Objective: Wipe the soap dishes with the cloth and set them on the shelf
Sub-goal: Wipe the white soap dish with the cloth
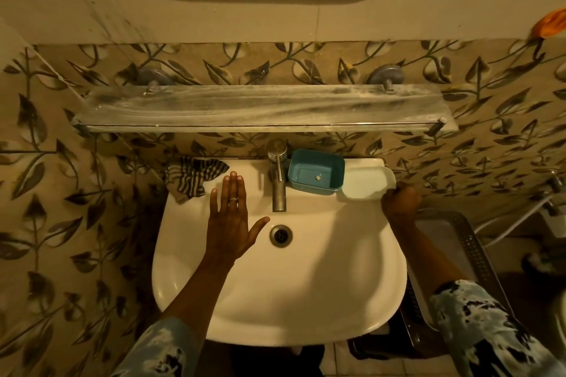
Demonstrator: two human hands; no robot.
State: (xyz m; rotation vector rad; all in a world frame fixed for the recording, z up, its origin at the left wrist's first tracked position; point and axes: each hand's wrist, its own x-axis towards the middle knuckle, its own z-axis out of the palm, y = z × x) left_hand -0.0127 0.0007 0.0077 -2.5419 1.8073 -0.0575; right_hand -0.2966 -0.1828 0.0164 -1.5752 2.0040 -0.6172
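The left hand (pixel 228 217) spreads open over the sink (pixel 214 300), holding nothing. The right hand (pixel 401 202) has its grip curled on one corner of the white dish (pixel 364 182) at the sink's rim, and so slight a hold could let it tip off. The blue dish (pixel 315 171) sits beside the tap (pixel 278 180), the cloth (pixel 191 174) lies at the back left, and the shelf (pixel 260 110) is above.

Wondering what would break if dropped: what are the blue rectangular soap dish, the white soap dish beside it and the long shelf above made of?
Blue rectangular soap dish: probably moulded plastic, matte, with rounded corners and thin walls. White soap dish: likely plastic too, smooth, faintly glossy. Long shelf: seemingly glass, translucent and streaked with pale residue.
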